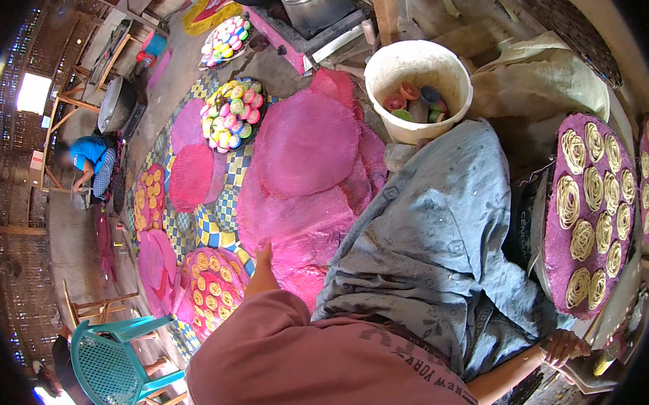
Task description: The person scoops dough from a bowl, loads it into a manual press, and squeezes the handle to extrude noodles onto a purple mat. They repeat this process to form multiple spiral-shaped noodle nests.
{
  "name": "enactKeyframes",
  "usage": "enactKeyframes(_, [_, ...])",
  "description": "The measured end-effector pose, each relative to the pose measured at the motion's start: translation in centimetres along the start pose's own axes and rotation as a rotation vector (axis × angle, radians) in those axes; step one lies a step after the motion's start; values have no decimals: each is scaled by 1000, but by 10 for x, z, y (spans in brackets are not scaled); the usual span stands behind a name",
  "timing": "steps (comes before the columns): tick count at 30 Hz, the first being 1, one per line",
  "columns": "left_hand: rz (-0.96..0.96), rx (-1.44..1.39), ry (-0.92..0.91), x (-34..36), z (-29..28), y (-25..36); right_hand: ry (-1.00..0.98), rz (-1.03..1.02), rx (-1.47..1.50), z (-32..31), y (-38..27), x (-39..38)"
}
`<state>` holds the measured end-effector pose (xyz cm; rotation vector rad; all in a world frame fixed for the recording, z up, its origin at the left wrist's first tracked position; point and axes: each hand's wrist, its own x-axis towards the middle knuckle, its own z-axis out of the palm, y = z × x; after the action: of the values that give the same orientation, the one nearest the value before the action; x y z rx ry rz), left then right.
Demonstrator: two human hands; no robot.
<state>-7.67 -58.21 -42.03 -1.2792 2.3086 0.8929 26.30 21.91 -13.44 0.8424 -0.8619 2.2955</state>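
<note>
My left hand (263, 255) reaches to the lower edge of the pink mesh sheets (305, 150) piled on the floor; its fingers are too small and foreshortened to tell whether they grip. My right hand (563, 347) is closed at the lower right on something I cannot make out, beside a dark metal piece and a yellow handle (605, 358). Above it, a purple mesh round (565, 193) with pale noodle coils rests on a pot, with a similar one behind. Grey-blue cloth (403, 243) covers my lap.
A white bucket (387, 66) holds small cups. Coil-covered rounds (214, 285), colourful piles (230, 113) and checked mats (234, 168) lie leftward. A pot (305, 11) stands on a stove behind. A person in blue (91, 150) works far left; another is partly behind a teal chair (111, 360).
</note>
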Motion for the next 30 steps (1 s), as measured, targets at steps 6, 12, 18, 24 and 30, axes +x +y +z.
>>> enactKeyframes(6, [162,-154,91,5,5,-6,49,11,-10,7,2,2])
enactKeyframes(12, [430,360,-62,16,-36,55,57,-21,-38,8,1,2])
enactKeyframes(18, [918,-188,-66,-106,-179,258,60,-13,-48,7,1,2])
enactKeyframes(24, [1292,-625,284,-149,-208,321,110,-71,-57,10,6,-1])
enactKeyframes(30, [763,-118,740,-48,-97,230,147,-77,-68,6,-4,-13])
